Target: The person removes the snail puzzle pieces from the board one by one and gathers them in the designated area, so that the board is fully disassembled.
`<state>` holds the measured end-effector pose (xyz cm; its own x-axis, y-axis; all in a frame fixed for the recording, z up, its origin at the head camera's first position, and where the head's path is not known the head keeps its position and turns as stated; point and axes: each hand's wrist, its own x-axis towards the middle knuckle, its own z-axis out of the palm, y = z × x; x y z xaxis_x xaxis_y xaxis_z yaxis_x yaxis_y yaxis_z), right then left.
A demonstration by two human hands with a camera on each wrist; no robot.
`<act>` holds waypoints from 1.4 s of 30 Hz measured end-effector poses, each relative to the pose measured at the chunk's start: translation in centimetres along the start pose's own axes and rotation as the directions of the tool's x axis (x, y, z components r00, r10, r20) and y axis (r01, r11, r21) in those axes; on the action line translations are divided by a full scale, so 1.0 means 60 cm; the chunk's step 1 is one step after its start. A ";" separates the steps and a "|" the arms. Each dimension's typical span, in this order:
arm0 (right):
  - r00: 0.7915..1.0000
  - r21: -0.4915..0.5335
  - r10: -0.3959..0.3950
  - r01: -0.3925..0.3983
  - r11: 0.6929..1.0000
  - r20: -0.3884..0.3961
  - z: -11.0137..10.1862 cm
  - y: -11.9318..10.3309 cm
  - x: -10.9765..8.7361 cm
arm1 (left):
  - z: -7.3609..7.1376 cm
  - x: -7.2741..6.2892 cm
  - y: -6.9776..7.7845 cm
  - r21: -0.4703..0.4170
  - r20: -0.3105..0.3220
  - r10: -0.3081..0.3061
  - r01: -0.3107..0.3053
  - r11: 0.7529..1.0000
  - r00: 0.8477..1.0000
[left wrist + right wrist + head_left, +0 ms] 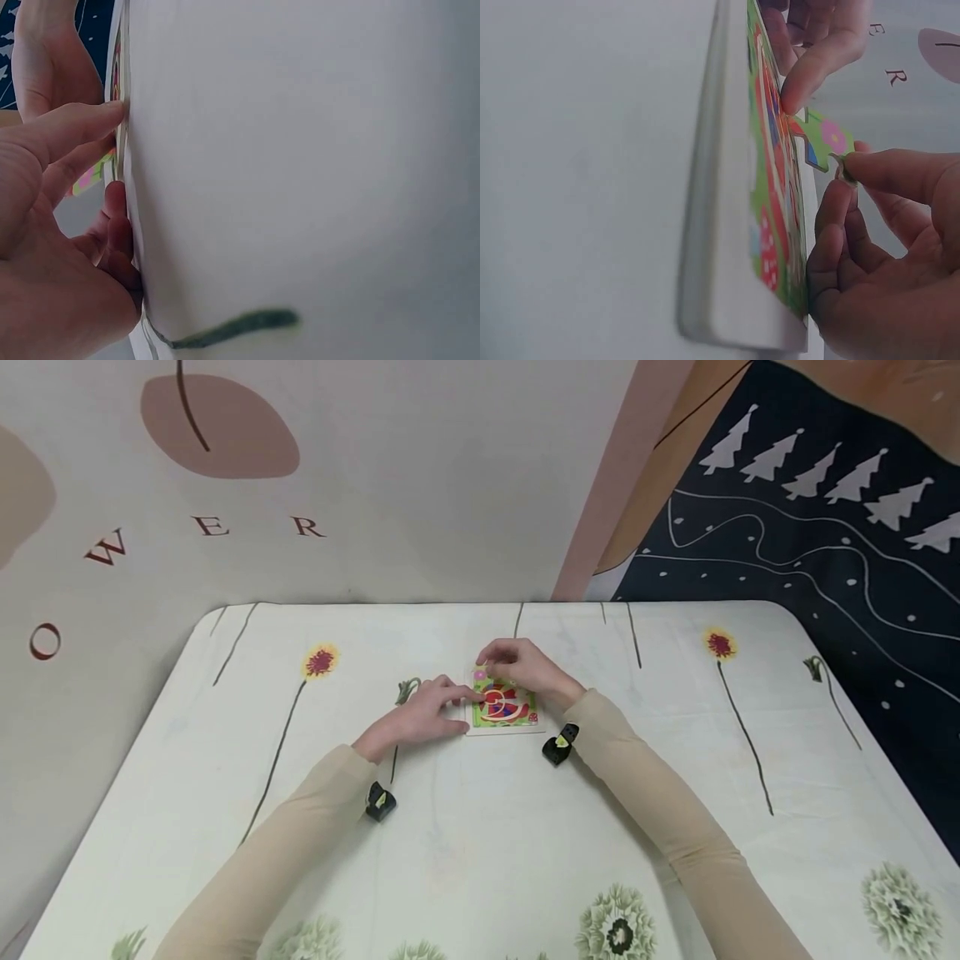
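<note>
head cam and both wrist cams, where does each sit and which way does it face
Head: worn on the head, facing forward and down at the table; left hand, right hand and both sleeves show.
Left wrist: worn there, looking low across the table; left hand near, right hand beyond.
Right wrist: worn there, looking edge-on at the puzzle board; right hand near, left hand beyond.
Shared by head and right wrist: the puzzle board and both hands.

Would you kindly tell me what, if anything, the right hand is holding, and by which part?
The right hand pinches the green, pink-flowered puzzle piece by one edge.
</note>
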<state>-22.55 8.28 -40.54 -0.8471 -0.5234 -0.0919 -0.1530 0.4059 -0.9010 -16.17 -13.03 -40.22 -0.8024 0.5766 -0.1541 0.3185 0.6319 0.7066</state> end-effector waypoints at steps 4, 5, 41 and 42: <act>1.000 0.029 0.005 -0.005 1.000 -0.008 -0.003 0.000 -0.004 | 0.000 0.002 0.003 0.002 -0.001 0.001 -0.001 1.000 1.000; 1.000 0.030 0.009 -0.009 1.000 -0.013 -0.004 0.000 -0.005 | 0.000 0.002 0.003 0.005 -0.003 0.003 -0.003 1.000 1.000; 0.989 0.034 0.062 -0.058 0.998 -0.134 -0.066 0.026 -0.056 | -0.001 0.010 0.002 0.011 0.022 0.015 -0.015 1.000 1.000; 0.988 0.031 0.066 -0.062 0.998 -0.137 -0.068 0.027 -0.058 | -0.001 0.009 0.003 0.009 0.022 0.013 -0.013 1.000 1.000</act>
<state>-21.96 13.83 -39.96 -0.9171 -0.3878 -0.0923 -0.0838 0.4140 -0.9064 -16.61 -12.64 -40.14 -0.7869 0.5958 -0.1605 0.3329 0.6290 0.7025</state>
